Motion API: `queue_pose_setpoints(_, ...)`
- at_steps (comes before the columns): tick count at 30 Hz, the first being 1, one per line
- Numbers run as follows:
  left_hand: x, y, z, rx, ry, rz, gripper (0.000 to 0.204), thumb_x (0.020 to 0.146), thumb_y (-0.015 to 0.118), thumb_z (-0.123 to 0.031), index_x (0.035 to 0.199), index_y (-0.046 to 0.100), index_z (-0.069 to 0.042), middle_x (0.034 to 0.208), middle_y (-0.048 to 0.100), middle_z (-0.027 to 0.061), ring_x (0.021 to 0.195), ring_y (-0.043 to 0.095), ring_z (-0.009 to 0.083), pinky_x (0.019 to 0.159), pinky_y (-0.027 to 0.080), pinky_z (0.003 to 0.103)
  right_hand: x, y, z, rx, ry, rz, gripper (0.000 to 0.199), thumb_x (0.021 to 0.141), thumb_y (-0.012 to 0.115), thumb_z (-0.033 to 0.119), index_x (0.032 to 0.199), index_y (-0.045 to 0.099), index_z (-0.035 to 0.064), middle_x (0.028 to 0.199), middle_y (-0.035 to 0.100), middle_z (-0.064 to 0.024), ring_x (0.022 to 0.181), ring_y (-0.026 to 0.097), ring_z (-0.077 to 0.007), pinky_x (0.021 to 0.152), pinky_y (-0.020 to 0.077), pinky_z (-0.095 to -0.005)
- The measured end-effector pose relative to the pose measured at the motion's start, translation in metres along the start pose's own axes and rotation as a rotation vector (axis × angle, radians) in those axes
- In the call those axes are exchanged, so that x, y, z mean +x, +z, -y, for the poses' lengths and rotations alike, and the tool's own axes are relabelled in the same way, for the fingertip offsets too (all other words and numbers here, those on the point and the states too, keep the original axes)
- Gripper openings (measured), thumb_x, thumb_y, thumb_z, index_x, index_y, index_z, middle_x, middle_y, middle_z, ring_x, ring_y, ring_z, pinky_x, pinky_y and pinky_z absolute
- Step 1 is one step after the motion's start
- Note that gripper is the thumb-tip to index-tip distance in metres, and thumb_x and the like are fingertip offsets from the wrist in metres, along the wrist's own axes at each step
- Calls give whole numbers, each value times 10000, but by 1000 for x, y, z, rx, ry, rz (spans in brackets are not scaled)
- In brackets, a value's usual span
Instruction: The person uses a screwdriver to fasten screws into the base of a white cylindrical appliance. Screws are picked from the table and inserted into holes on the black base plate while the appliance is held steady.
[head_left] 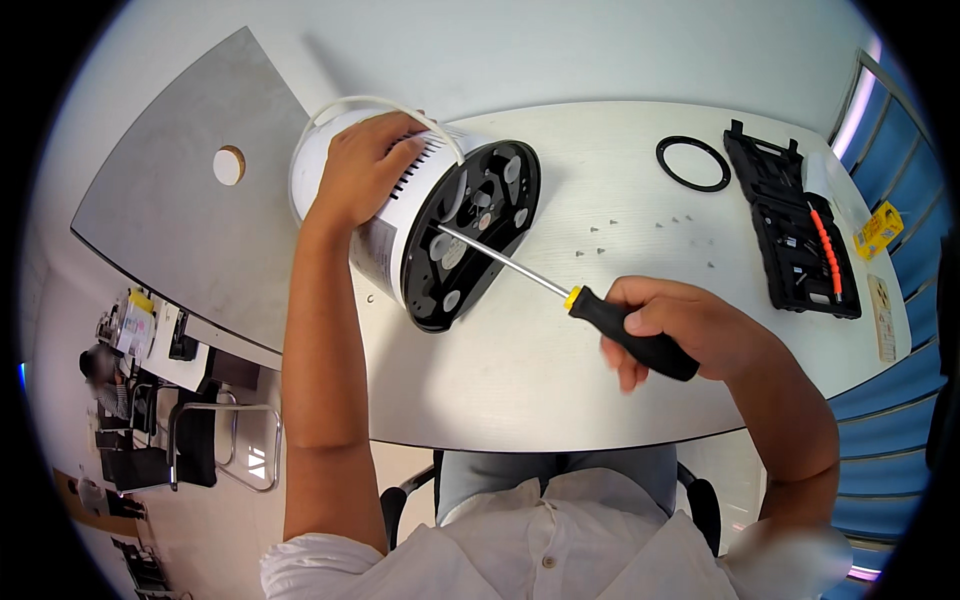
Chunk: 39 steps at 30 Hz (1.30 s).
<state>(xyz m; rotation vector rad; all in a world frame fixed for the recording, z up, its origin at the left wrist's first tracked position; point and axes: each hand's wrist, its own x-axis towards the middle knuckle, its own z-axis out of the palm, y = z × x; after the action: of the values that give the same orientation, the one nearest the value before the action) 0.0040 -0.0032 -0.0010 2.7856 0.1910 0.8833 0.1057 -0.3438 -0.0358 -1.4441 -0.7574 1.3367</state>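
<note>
Right hand (690, 325), right of the appliance, gripping a screwdriver (603, 317) by its handle, tip at the appliance's black base (475, 225). White appliance (405, 215) lies sideways on the table (500, 400). Left hand (370, 170) on top of it, palm laid over, not clenched. Right of appliance: loose screws (601, 251), then black ring (700, 187), open tool case (770, 190) farthest.

Left hand (370, 165) on appliance (430, 195), right hand (690, 325) gripping screwdriver (602, 314)
</note>
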Motion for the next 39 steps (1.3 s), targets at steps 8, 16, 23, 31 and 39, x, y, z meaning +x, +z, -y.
queue_pose_setpoints(8,-2,-1,-5,-54,-78,7,355,842,513,-273,1043,693,-43,1000,700,154,937,641,324,883,472,386,-8,20,-22,-1255,-677,-606,248,799,702,178,965,543,84,690,545,-75,526,531,-195,502,409,-328)
queue_pose_setpoints(16,0,-7,-6,-83,-160,115,355,888,511,-162,1151,666,17,1265,655,138,1175,596,262,1031,418,330,-10,11,-5,-732,-265,-370,214,817,627,180,947,561,25,716,563,-100,615,552,-244,540,425,-392)
queue_pose_setpoints(23,1,-5,-5,-93,-145,101,339,891,519,-155,1144,671,12,1251,661,141,1149,605,248,1016,428,327,-8,0,5,-429,-68,-132,184,878,589,132,1007,512,26,705,606,-98,573,604,-192,544,434,-348)
queue_pose_setpoints(31,0,-6,-10,-88,-157,113,347,892,521,-157,1162,674,0,1249,662,140,1149,608,259,1015,432,329,-19,20,-14,-956,-526,-535,249,808,690,142,1005,563,58,773,577,-70,636,558,-181,548,427,-308)
queue_pose_setpoints(39,-1,-7,-6,-82,-145,111,345,892,515,-145,1162,672,1,1251,662,135,1160,603,261,1023,425,331,-19,3,20,-131,132,53,390,763,564,39,1151,559,-1,839,609,-65,733,578,-126,615,459,-286)
